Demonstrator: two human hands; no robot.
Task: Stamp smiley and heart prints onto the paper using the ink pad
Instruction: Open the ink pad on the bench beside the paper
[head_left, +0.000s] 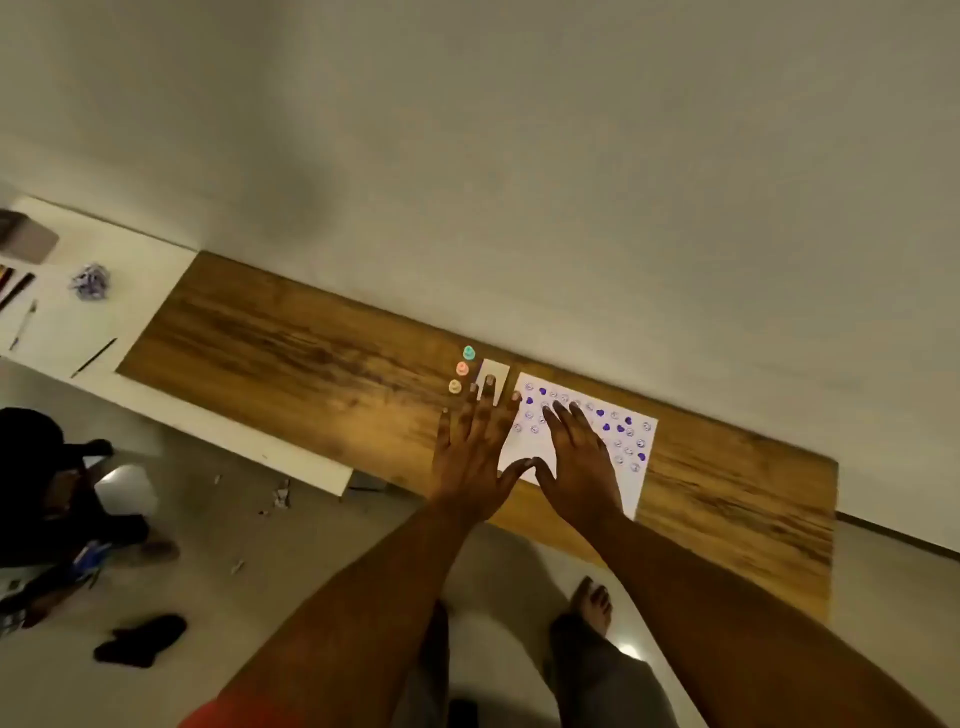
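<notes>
On the wooden bench (311, 338) my right hand (576, 457) is spread flat over the paper (636, 483), fingers straight and wide, holding nothing, with purple smiley and heart prints (621, 428) around them. My left hand (467, 457) is just beside it, fingers equally wide and empty, their tips reaching the white ink pad (497, 370) by the paper's left edge. Three small stamps (462, 368), teal, pink and yellow, stand in a row just left of the pad.
</notes>
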